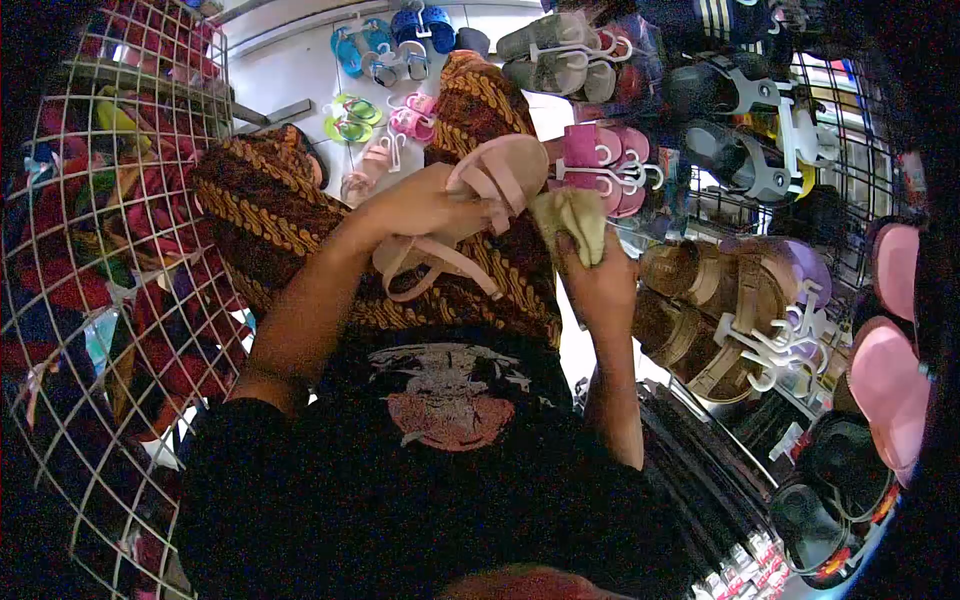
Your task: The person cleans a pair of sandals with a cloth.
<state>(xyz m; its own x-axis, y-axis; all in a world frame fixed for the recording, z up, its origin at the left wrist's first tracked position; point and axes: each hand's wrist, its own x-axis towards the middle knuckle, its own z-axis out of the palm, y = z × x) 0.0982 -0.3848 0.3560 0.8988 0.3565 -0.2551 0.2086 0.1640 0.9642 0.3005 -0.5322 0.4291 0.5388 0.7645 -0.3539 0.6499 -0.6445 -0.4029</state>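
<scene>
My left hand [425, 208] is closed around a beige-pink strappy sandal [520, 165], holding it above my lap. The sandal's ankle strap [445, 262] hangs loose below the hand. To the right, my right hand [598, 275] grips a folded pale yellow cloth [578, 225], close beside the sandal's sole. Brown patterned trousers [270, 215] cover my legs beneath both hands.
A wire grid [120, 250] with colourful goods behind it rises on the left. Small sandals, such as a green pair [352, 118], lie on the white tiles ahead. Pink sandals [605, 160] and brown sandals [700, 320] on white hangers crowd the right side.
</scene>
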